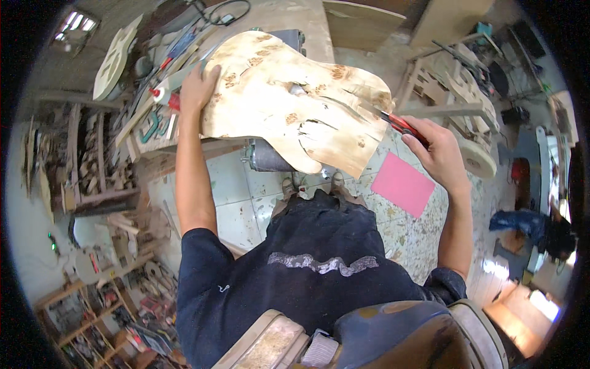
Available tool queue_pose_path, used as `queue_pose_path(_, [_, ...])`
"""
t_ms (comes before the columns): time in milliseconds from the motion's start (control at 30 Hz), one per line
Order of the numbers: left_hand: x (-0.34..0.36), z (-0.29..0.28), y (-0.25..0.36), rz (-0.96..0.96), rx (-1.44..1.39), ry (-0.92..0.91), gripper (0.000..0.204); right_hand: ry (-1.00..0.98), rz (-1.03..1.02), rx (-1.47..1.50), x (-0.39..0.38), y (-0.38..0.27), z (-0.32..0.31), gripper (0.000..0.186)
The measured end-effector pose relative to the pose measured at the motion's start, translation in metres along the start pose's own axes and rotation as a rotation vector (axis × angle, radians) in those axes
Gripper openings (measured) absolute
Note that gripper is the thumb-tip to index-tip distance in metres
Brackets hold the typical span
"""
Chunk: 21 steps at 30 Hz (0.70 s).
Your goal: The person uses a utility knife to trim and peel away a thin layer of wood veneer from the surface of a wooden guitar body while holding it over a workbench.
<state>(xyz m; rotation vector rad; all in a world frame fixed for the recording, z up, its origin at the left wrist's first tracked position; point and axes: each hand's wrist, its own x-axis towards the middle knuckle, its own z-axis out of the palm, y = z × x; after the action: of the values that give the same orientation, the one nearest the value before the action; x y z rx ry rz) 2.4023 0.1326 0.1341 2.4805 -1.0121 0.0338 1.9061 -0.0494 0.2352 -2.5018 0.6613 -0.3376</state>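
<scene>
A pale burl-wood guitar body [258, 98] with dark knots and open cracks lies on the bench vise [270, 157] in front of me. My left hand [200, 89] grips its left edge, thumb on the top face and fingers partly hidden. My right hand [439, 150] is closed around the red-and-black handle of a knife [402, 125]. Its thin blade reaches over the right end of the wood, close to the long cracks; whether it touches the surface I cannot tell.
A red-and-white glue bottle [165, 98] and a green clamp [149, 127] lie left of the guitar body on the cluttered workbench [295, 15]. A pink sheet [404, 184] is below my right hand. Another person [534, 230] is at the far right. Wood pieces fill the shelves [92, 154].
</scene>
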Motion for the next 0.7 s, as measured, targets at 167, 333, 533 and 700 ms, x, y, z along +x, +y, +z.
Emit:
queue_pose_path(167, [-0.076, 0.009, 0.104, 0.253, -0.104, 0.054, 0.086, -0.011, -0.139, 0.021, 0.044, 0.009, 0.003, 0.03])
queue_pose_path(333, [-0.106, 0.028, 0.164, 0.174, -0.035, -0.122, 0.096, -0.077, -0.184, 0.043, 0.069, 0.011, 0.008, 0.03])
queue_pose_path(533, [-0.107, 0.033, 0.174, 0.109, -0.039, -0.145, 0.087, -0.106, -0.217, -0.04, 0.075, 0.003, 0.013, 0.03])
queue_pose_path(700, [-0.113, 0.04, 0.171, 0.19, -0.091, -0.156, 0.077, -0.074, -0.246, -0.195, 0.074, -0.009, 0.008, 0.028])
